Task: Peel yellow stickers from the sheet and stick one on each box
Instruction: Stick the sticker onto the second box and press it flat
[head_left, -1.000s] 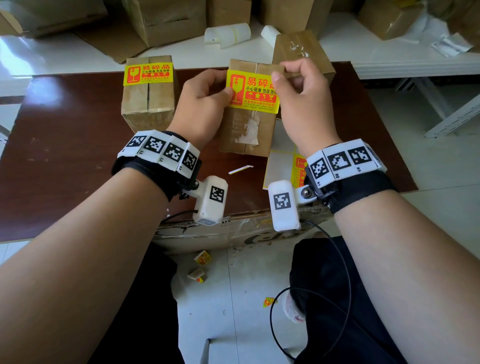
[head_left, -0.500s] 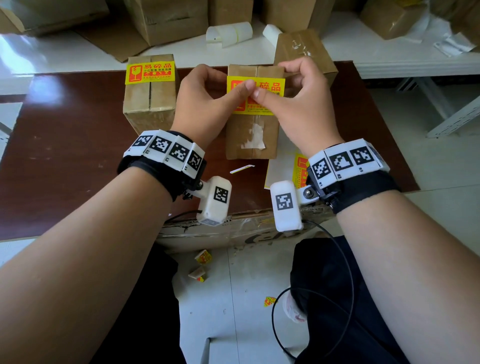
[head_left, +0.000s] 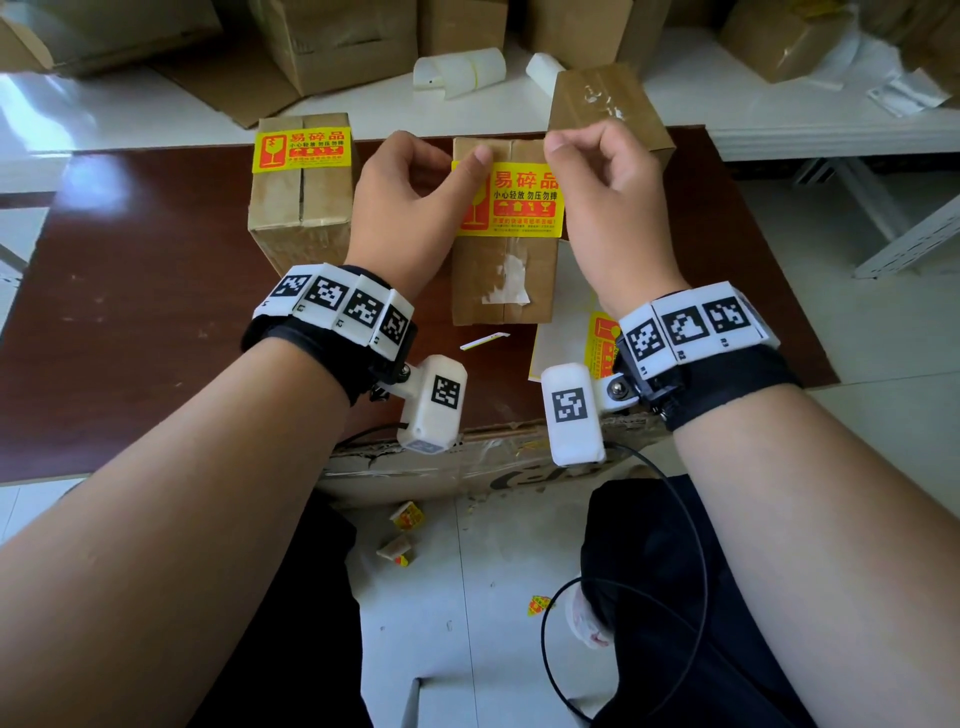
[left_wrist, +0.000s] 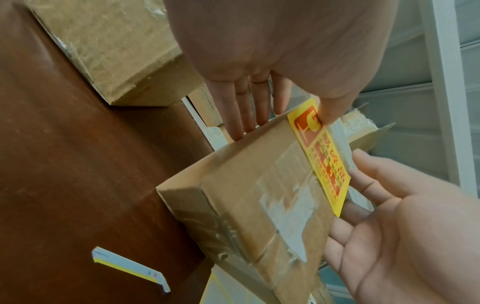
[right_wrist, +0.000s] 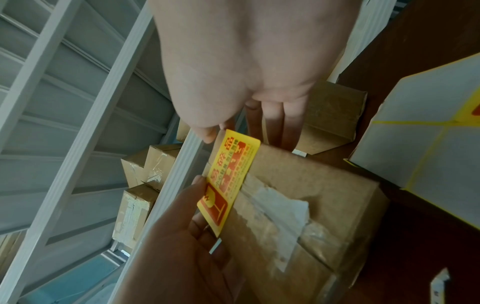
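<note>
Bare forearms wear black wrist straps (head_left: 317, 348) with white square-coded tiles (head_left: 691, 327), white camera pods (head_left: 436, 402), a black cable (head_left: 696, 551); dark trousers (head_left: 701, 649).

a dark reddish-brown counter (head_left: 130, 312) fills the near ground; behind it runs a glossy white surface (head_left: 104, 119), bright with glare at the left; pale floor tiles (head_left: 883, 467) lie to the right and below, littered with small scraps (head_left: 408, 517); a white metal frame (head_left: 909, 244), perhaps shelving, stands at the right; daylight seems to come from the left.
</note>
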